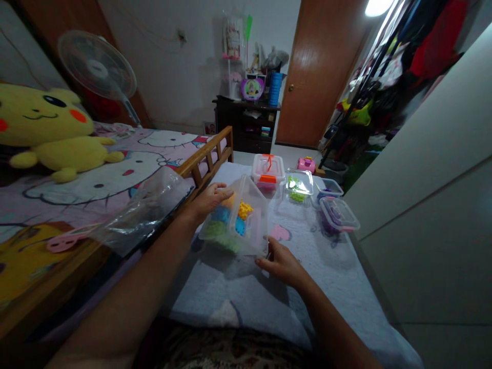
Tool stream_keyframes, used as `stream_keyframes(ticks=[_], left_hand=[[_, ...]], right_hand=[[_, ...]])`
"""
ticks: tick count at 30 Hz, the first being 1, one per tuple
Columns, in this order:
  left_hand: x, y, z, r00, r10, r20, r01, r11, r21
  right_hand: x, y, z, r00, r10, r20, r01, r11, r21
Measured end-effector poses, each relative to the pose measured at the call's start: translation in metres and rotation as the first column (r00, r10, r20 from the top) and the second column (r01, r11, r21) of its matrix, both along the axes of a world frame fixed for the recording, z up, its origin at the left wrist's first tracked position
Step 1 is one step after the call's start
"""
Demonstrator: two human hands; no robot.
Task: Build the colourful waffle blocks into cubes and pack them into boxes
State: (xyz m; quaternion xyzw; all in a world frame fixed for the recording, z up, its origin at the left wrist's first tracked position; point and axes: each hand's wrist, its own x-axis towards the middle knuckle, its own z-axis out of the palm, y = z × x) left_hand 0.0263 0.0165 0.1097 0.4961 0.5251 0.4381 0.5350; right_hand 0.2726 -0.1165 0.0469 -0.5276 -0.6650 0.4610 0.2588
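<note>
Between my hands is a translucent plastic box (255, 241), tilted, with yellow, blue, orange and green pieces (239, 227) showing inside or through its walls. My left hand (212, 201) grips its far left edge, fingers laid over the rim. The near right corner is pinched by my right hand (282, 261), thumb toward me. Whether the clear panel at the top is a separate lid cannot be told. Just beyond the box stands a clear box with orange latches (268, 179).
On the sheet (326, 287) to the right are a clear box with green pieces (298, 187) and a lidded box with purple contents (338, 215). A wooden bed rail (203, 159) runs along the left, beside a clear plastic bag (148, 205). A white cabinet (430, 205) borders the right.
</note>
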Motion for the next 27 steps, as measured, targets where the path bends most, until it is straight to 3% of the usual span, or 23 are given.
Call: stream_keyframes(ticks=[3, 5, 11, 18, 23, 27], left_hand=[[0.009, 0.001, 0.0, 0.996, -0.023, -0.089, 0.025, 1.0, 0.019], [0.014, 0.001, -0.003, 0.996, -0.057, -0.07, 0.06, 0.998, 0.037], [0.024, -0.005, -0.019, 0.971, -0.113, 0.209, 0.11, 0.994, 0.026], [0.02, -0.03, -0.025, 0.85, -0.154, 0.504, 0.195, 0.98, -0.028], [0.028, -0.034, -0.014, 0.863, -0.167, 0.476, 0.205, 0.978, -0.028], [0.041, -0.031, 0.006, 0.89, -0.22, 0.4, 0.226, 0.974, 0.033]], right_hand=[[0.008, 0.004, 0.005, 0.972, 0.017, 0.233, -0.013, 1.0, -0.016], [0.012, 0.004, 0.007, 0.943, 0.038, 0.332, -0.028, 0.999, -0.035], [0.018, 0.001, 0.01, 0.893, 0.058, 0.446, -0.046, 0.998, -0.037], [0.017, -0.001, 0.019, 0.861, 0.141, 0.489, -0.155, 0.988, -0.013], [0.002, 0.0, 0.017, 0.814, 0.142, 0.563, -0.188, 0.982, 0.025], [-0.007, -0.002, 0.011, 0.878, 0.153, 0.453, -0.204, 0.977, 0.066]])
